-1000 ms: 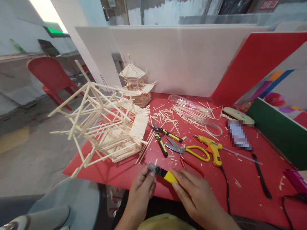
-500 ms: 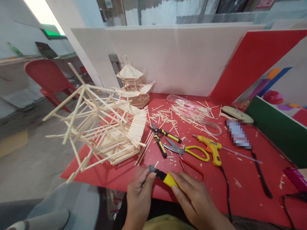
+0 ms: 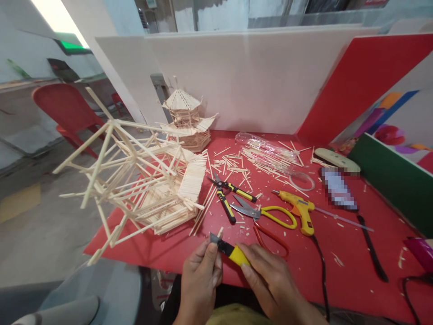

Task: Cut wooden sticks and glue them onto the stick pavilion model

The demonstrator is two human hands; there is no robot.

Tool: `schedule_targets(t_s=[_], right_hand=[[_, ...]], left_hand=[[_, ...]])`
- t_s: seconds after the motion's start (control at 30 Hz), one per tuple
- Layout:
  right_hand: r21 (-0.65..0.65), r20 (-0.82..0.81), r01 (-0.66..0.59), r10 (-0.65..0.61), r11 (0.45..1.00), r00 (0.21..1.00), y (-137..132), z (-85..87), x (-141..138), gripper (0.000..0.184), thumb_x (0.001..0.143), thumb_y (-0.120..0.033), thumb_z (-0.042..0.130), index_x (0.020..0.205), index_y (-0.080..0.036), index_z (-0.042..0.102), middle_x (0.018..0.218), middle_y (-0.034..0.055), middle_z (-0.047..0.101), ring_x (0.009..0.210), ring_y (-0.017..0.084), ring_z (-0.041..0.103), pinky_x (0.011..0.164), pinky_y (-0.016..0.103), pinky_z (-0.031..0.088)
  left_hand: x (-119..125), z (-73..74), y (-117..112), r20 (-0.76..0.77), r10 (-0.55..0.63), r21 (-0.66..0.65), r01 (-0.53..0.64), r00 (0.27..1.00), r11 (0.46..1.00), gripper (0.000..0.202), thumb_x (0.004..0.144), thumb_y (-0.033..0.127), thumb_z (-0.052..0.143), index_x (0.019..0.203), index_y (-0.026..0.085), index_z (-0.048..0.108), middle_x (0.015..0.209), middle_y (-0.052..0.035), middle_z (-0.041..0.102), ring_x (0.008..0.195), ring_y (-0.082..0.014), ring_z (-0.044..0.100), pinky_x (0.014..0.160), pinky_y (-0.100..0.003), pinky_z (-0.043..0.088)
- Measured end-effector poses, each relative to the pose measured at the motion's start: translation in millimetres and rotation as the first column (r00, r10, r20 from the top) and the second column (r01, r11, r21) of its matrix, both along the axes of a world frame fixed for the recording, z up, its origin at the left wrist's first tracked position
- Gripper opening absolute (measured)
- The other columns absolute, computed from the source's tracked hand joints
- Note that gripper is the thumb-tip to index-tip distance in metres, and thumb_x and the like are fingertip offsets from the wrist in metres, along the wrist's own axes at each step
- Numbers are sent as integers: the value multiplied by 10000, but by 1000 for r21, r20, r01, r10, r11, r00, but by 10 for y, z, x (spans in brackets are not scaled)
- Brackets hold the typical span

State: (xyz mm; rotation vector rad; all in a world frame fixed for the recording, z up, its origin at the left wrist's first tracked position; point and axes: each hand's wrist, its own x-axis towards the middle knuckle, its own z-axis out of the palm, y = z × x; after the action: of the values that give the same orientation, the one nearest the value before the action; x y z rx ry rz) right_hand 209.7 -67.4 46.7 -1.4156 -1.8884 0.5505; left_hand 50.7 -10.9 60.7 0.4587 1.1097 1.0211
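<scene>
My right hand (image 3: 270,282) grips a yellow and black utility knife (image 3: 227,249) by its handle at the near edge of the red table (image 3: 355,266). Its blade points left and up. My left hand (image 3: 201,277) pinches something small and thin against the blade tip; a short wooden stick end (image 3: 220,232) shows just above the fingers. Both hands hover at the table's front edge, close together.
A large stick-built frame model (image 3: 142,180) lies tilted over the table's left edge. A small stick pavilion (image 3: 186,119) stands behind it. Yellow-handled snips (image 3: 230,196), scissors (image 3: 267,212), a yellow glue gun (image 3: 299,210) and scattered sticks (image 3: 267,155) lie ahead.
The view has shifted slightly. My hands stay at the front edge; the left fingers have slid a little along the blade tip.
</scene>
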Motion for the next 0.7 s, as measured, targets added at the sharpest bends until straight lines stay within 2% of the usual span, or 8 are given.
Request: schedule_targets(t_s=[0.2,0.37,0.53,0.7], right_hand=[[11,-9,-7,7,1000,1000,2,-29,14,399,997,-200,415,1395,-220,441,985,64,667,862,184,665,722,303,549],[37,30,3,-4,999,1000,7,-26,-2,404,993,-204,427,1396,-208,442,983,71,675,868,189,675,737,298,557],[94,76,3,-10,996,997,31,18,-11,406,978,-208,438,1383,-180,458,983,90,680,857,204,678,712,301,560],[133,132,-22,4,991,991,47,24,-2,430,956,-160,449,1385,-145,447,919,92,665,781,205,654,658,312,548]], left_hand=[[0,-65,-12,-37,-58,27,59,998,998,561,627,603,805,497,170,473,336,81,386,301,-21,269,328,-155,204],[-9,-67,-11,-130,-19,33,23,991,999,572,570,636,818,518,172,488,367,79,402,331,-29,277,339,-158,205],[-33,-44,-14,-175,-2,82,17,984,997,571,613,615,804,468,171,474,363,75,370,354,-34,270,359,-172,192],[-32,-22,-19,-189,37,87,-21,981,996,586,594,589,826,427,171,451,364,71,361,361,-38,276,360,-176,196]])
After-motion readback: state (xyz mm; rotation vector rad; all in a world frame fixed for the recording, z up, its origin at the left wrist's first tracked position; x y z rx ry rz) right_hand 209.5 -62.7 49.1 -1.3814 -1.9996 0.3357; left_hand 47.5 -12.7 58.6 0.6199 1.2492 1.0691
